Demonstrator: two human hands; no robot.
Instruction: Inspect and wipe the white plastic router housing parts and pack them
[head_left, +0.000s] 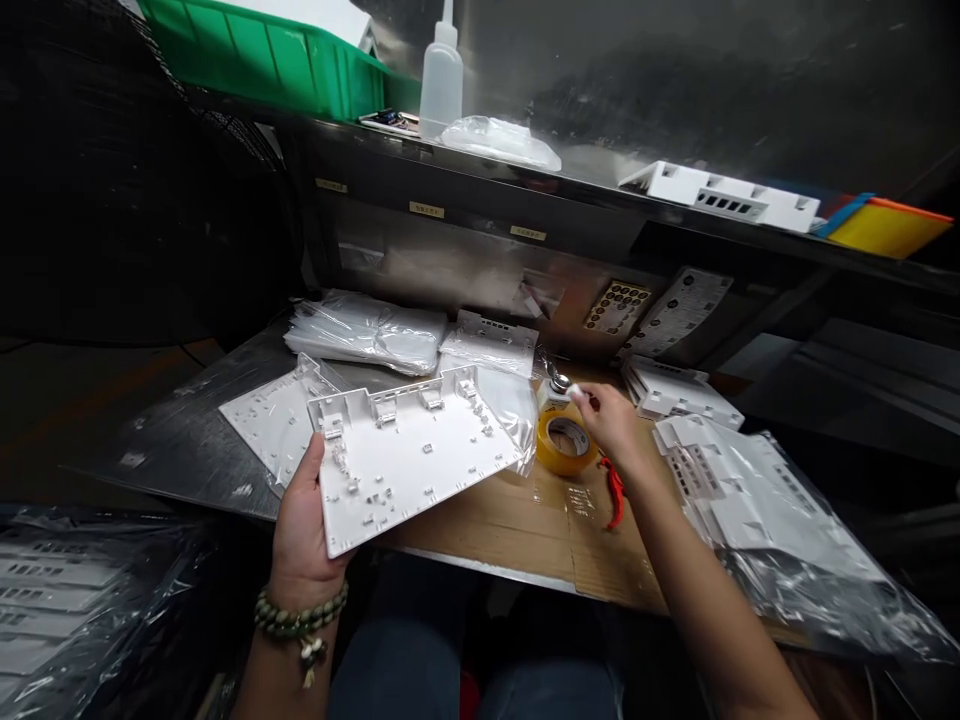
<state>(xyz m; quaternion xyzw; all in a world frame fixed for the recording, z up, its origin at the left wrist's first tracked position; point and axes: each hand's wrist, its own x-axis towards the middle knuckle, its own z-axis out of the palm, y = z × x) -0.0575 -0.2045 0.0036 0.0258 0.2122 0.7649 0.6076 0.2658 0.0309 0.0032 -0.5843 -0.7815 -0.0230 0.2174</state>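
Note:
My left hand (pixel 309 525) grips the left edge of a white plastic housing panel (pixel 420 455), thumb on its inner face. Clips and small posts stand up from that face, and the panel is tilted toward me. To the right, my right hand (pixel 609 425) pinches a small white wad (pixel 576 392), perhaps cloth or tissue, over a small white box (pixel 553 396) with a shiny round metal piece on top. Just below that hand lies a roll of yellowish tape (pixel 564 442). A red-handled tool (pixel 613 495) rests beside my right forearm, its kind unclear.
Bagged white panels (pixel 772 500) are at the right, with a stack (pixel 682 390) behind. Clear plastic bags (pixel 367 332) and another panel (pixel 274 415) lie at the left. The overhead shelf holds a green bin (pixel 262 60), a squeeze bottle (pixel 441 80) and a yellow bin (pixel 889 228).

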